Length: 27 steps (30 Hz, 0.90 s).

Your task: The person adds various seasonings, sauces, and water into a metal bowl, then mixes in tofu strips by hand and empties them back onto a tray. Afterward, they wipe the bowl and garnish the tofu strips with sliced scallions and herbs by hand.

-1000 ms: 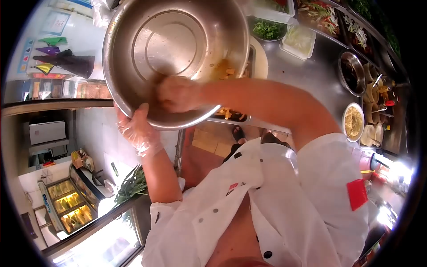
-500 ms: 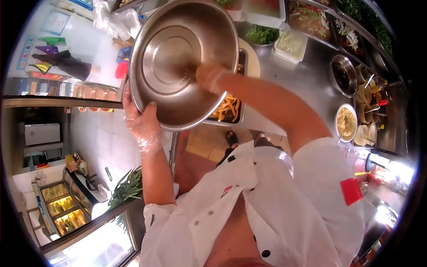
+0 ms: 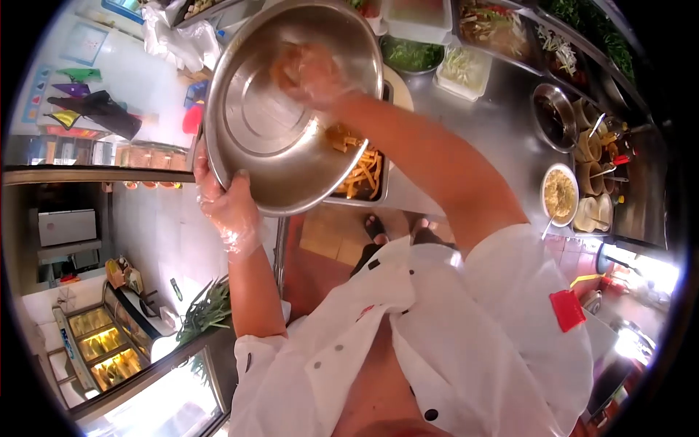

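One hand clamped: your gloved left hand (image 3: 229, 213) grips the rim of a tilted steel bowl (image 3: 268, 118). Your blurred right hand (image 3: 312, 74) is inside, its openness and hold impossible to tell. The bowl partly covers a tray (image 3: 388, 173) of yellow strips (image 3: 364, 175).

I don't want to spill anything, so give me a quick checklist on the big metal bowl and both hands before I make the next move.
1. Left hand gripping the rim of the metal bowl: ok, thumb over the near edge.
2. Left hand gloved: ok, a clear glove shows.
3. Metal bowl reaching over the tray: ok, its right side overlaps it.
4. Inside of the metal bowl free of food: not ok, a few strips and some brown sauce lie near the right rim.
5. Right hand free of food: cannot tell, it is blurred inside the bowl.
6. White bowl apart from the metal bowl: ok, it stands well to the right.
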Motion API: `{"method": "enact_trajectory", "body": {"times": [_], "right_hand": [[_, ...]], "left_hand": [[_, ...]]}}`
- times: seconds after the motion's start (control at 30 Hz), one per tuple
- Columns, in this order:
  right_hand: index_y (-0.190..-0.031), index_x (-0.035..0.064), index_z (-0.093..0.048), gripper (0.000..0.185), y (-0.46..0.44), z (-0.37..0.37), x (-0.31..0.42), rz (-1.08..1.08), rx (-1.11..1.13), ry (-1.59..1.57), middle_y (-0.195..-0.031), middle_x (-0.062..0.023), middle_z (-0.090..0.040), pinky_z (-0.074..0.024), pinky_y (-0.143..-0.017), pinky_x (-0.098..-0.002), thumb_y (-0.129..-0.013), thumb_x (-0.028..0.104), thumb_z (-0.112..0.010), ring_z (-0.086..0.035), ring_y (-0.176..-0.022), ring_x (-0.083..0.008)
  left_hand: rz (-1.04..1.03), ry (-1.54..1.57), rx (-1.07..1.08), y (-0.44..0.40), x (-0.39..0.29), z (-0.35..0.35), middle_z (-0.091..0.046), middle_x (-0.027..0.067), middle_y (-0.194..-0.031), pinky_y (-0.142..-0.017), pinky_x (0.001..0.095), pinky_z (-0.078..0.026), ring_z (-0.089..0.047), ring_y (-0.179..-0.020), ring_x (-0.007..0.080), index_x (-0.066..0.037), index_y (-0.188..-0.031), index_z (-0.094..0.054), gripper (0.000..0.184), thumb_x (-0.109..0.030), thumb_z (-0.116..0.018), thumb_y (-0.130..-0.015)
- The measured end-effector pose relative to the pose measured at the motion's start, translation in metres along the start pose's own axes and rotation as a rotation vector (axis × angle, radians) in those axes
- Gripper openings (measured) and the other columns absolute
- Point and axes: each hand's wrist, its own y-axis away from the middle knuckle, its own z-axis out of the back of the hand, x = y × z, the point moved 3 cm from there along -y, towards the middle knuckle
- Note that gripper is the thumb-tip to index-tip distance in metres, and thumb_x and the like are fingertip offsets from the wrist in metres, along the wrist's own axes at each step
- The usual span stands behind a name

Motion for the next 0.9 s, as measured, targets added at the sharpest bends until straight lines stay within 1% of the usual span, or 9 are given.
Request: {"method": "enact_trajectory", "body": {"times": [0.1, 0.13, 0.27, 0.37, 0.47, 0.57, 0.7, 0.8, 0.9], "right_hand": [[-0.126, -0.0005, -0.062, 0.048, 0.038, -0.023, -0.015, -0.182, 0.595, 0.086, -0.125, -0.0211, -0.061, -0.0464, -0.102, -0.0426, -0.100, 0.037, -0.044, -0.060, -0.117, -0.0324], [-0.133, 0.0019, -0.058, 0.047, 0.055, -0.030, -0.020, 0.027, 0.569, 0.310, -0.130, -0.0200, -0.060, -0.0454, -0.105, -0.0414, -0.101, 0.033, -0.043, -0.058, -0.122, -0.0316], [-0.122, 0.0070, -0.064, 0.035, 0.006, 0.007, -0.004, -0.185, 0.510, 0.142, -0.123, -0.0125, -0.064, -0.0459, -0.104, -0.0407, -0.101, 0.025, -0.042, -0.061, -0.111, -0.0279], [-0.114, 0.0058, -0.065, 0.036, -0.024, -0.019, -0.109, 0.267, 0.037, -0.152, -0.111, -0.0131, -0.067, -0.0478, -0.098, -0.0428, -0.101, 0.031, -0.043, -0.063, -0.101, -0.0291], [-0.119, 0.0054, -0.064, 0.039, -0.010, 0.038, -0.074, 0.153, 0.071, -0.170, -0.110, -0.0131, -0.069, -0.0479, -0.097, -0.0416, -0.101, 0.034, -0.044, -0.063, -0.104, -0.0292], [-0.132, 0.0132, -0.062, 0.039, 0.007, -0.024, -0.111, -0.222, 0.312, -0.498, -0.126, -0.0118, -0.066, -0.0444, -0.105, -0.0363, -0.103, 0.032, -0.044, -0.058, -0.121, -0.0281], [-0.133, 0.0162, -0.062, 0.040, 0.053, -0.065, -0.093, -0.275, 0.299, -0.858, -0.134, -0.0123, -0.062, -0.0399, -0.110, -0.0338, -0.105, 0.037, -0.043, -0.054, -0.125, -0.0260], [-0.134, 0.0198, -0.062, 0.046, 0.077, -0.126, -0.119, 0.134, 0.032, -1.111, -0.140, -0.0116, -0.056, -0.0303, -0.118, -0.0357, -0.104, 0.047, -0.041, -0.050, -0.130, -0.0264], [-0.126, 0.0196, -0.066, 0.053, 0.108, -0.092, -0.068, -0.460, 0.574, -1.076, -0.137, -0.0147, -0.057, -0.0238, -0.121, -0.0381, -0.100, 0.057, -0.040, -0.048, -0.132, -0.0292]], "left_hand": [[0.009, 0.128, 0.048, 0.002, -0.003, -0.003, -0.047, 0.0098, -0.144, -0.110, 0.0361, -0.037, -0.045, -0.134, 0.0250, 0.002, -0.130, -0.059, 0.055, 0.012, -0.054, -0.076], [-0.029, 0.196, 0.057, -0.001, 0.001, -0.003, -0.046, 0.0099, -0.146, -0.111, 0.0367, -0.036, -0.045, -0.135, 0.0255, 0.002, -0.131, -0.059, 0.055, 0.012, -0.054, -0.077], [-0.162, 0.073, 0.078, 0.002, -0.008, 0.002, -0.044, 0.0112, -0.147, -0.113, 0.0377, -0.035, -0.044, -0.136, 0.0265, 0.002, -0.130, -0.059, 0.056, 0.014, -0.051, -0.076], [-0.301, -0.017, 0.124, 0.004, -0.010, 0.007, -0.046, 0.0103, -0.145, -0.114, 0.0361, -0.033, -0.046, -0.135, 0.0261, 0.002, -0.130, -0.060, 0.059, 0.018, -0.050, -0.074], [-0.415, 0.000, 0.173, 0.009, -0.024, 0.011, -0.045, 0.0112, -0.146, -0.116, 0.0392, -0.030, -0.043, -0.138, 0.0286, 0.002, -0.127, -0.062, 0.060, 0.020, -0.047, -0.072], [-0.540, 0.011, 0.206, 0.012, -0.043, 0.010, -0.045, 0.0124, -0.146, -0.118, 0.0434, -0.028, -0.040, -0.142, 0.0321, 0.002, -0.127, -0.062, 0.062, 0.022, -0.045, -0.070], [-0.731, 0.065, 0.271, 0.007, -0.052, 0.008, -0.047, 0.0147, -0.145, -0.119, 0.0483, -0.026, -0.034, -0.145, 0.0384, 0.004, -0.124, -0.063, 0.060, 0.022, -0.044, -0.070], [-0.719, 0.017, 0.204, 0.010, -0.051, 0.001, -0.048, 0.0156, -0.143, -0.120, 0.0492, -0.025, -0.035, -0.144, 0.0395, 0.006, -0.117, -0.065, 0.055, 0.022, -0.044, -0.069], [-0.779, -0.059, 0.152, 0.006, -0.025, -0.006, -0.050, 0.0160, -0.139, -0.117, 0.0496, -0.031, -0.039, -0.142, 0.0419, 0.009, -0.106, -0.063, 0.044, 0.021, -0.043, -0.069]]}}
